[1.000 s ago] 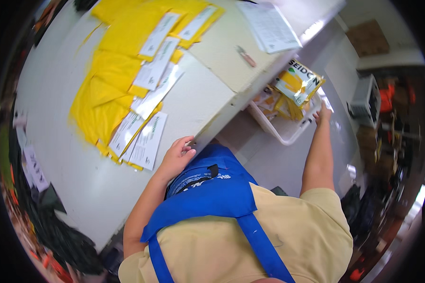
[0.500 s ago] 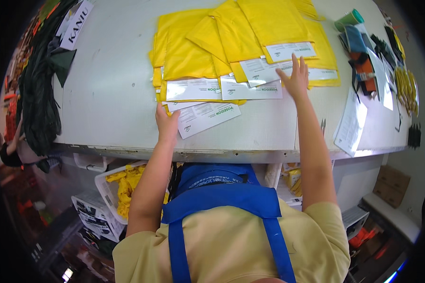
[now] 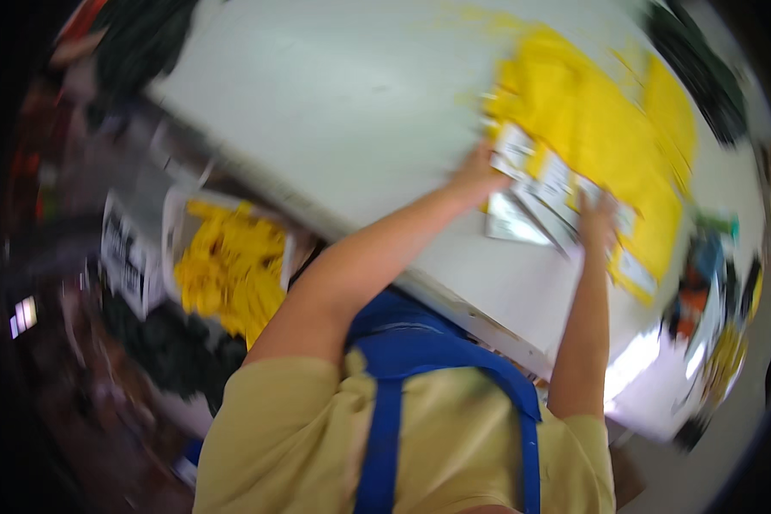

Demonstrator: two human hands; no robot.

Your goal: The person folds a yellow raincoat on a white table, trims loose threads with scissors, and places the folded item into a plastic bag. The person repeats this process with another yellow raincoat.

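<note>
A loose pile of yellow folded cloth pieces (image 3: 565, 94) lies on the white table, with white printed cards (image 3: 554, 180) along its near edge. My left hand (image 3: 478, 180) grips the left near corner of the pile, its thumb over the cards. Over the cards farther right is my right hand (image 3: 597, 218), its fingers smeared by motion, so whether they pinch anything is unclear. Below the hands, one white card (image 3: 518, 218) sticks out past the cloth toward me. Blur hides the cards' details.
Below the table edge (image 3: 317, 210) at the left stands a white bin (image 3: 174, 231) full of yellow cloth (image 3: 231, 265). Dark cloth (image 3: 150, 43) sits on the table's far left. To the right are a green cup (image 3: 718, 224) and blurred small items.
The whole view has swung, and the table now slants down to the right. Both hands stay at the pile, now closer together. The pile looks bunched more tightly than before.
</note>
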